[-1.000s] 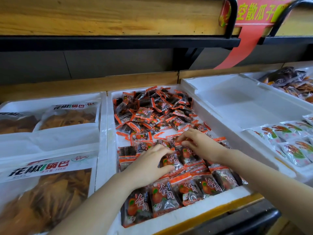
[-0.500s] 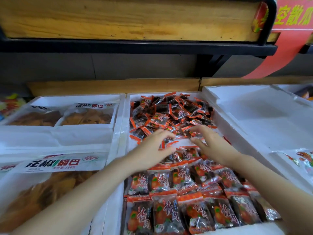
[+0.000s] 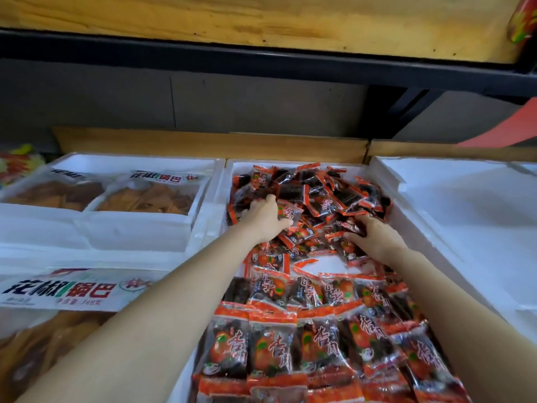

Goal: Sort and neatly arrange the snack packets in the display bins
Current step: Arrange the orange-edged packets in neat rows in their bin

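Observation:
A white foam bin point(image 3: 412, 225) in the middle holds small red-and-black snack packets. Neat rows of packets point(image 3: 279, 350) fill its near half. A loose heap of packets point(image 3: 319, 193) fills the far half. My left hand point(image 3: 263, 218) reaches into the left side of the heap, fingers curled among the packets, with one packet point(image 3: 289, 212) against its thumb side. My right hand point(image 3: 374, 234) reaches into the right side of the heap, fingers curled into several packets. A bare patch of bin floor point(image 3: 322, 264) shows between heap and rows.
Left foam bins point(image 3: 136, 231) hold large bags of brown crisps point(image 3: 151, 196) with printed labels. To the right stands a white foam bin point(image 3: 465, 205) whose visible part shows no packets. A wooden shelf with a black rail point(image 3: 261, 59) hangs overhead. A red banner point(image 3: 505, 129) hangs at right.
Both hands have moved from the arranged rows farther back into the loose heap, and their fingers have curled into the packets. The camera has come closer and lower over the bin.

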Demonstrator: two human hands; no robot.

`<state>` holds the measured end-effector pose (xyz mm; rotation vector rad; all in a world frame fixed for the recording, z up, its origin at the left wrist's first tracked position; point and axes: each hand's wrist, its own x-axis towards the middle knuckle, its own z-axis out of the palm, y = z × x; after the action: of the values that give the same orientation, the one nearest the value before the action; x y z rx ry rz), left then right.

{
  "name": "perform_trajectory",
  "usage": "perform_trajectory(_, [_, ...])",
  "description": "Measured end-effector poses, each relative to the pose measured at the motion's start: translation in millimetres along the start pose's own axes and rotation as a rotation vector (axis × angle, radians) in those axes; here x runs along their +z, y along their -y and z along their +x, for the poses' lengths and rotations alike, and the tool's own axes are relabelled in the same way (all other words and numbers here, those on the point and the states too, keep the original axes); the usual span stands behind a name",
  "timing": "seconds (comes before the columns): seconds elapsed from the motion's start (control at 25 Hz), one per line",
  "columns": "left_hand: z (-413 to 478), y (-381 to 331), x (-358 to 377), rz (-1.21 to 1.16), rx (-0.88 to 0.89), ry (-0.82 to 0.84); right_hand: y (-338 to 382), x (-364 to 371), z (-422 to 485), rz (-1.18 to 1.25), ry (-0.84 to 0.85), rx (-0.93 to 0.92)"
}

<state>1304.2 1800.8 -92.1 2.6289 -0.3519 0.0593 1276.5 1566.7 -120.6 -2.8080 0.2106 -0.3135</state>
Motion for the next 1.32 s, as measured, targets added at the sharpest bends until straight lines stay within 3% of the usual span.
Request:
perform_trajectory(0.16, [5.9, -10.0, 3.9, 0.063, 0.0, -0.057, 10.8, -4.2, -8.0, -0.075, -0.139, -0.035])
perform_trajectory(0.28, [-0.5, -13.9, 7.1, 0.053, 0.059, -0.102, 17.8, -11.8, -25.7, -0.143, -0.154, -0.133])
perform_trajectory(0.4, [-14.0, -18.8, 4.6, -0.147, 0.077, -0.133, 26.6, -26.6, -40.1, 0.09, -0.194, -0.188])
perform_trajectory(0.48, [-27.0, -26.2, -0.8, -0.333, 0.049, -0.155, 38.0, -36.0, -50.5, 0.36, -0.314, -0.189])
perform_trajectory(0.64, [-62.9, -41.5, -6.9, -0.885, 0.051, -0.126, 76.3, -36.7, -76.5, 0.616, -0.475, -0.281])
perform_trajectory(0.88, [-100.8, -33.9, -5.8, -1.271, -0.045, -0.063, 96.3, -19.0, -100.5, 0.701, -0.263, -0.489])
perform_trajectory(1.04, [-116.2, -33.1, -3.9, -1.485, 0.007, 0.131, 92.3, -15.8, -101.8, 0.717, -0.256, -0.508])
perform_trajectory(1.12, [-119.7, -32.9, -4.0, -1.425, 0.02, 0.134, 90.1, -15.4, -106.5, 0.735, -0.216, -0.552])
perform_trajectory(1.24, [-118.8, -29.9, 2.6, -1.25, -0.07, -0.032, 90.7, -19.3, -114.1, 0.785, -0.043, -0.61])
perform_trajectory(1.32, [-115.5, -24.7, 5.7, -1.191, -0.105, -0.081, 84.6, -23.8, -107.6, 0.783, -0.044, -0.561])
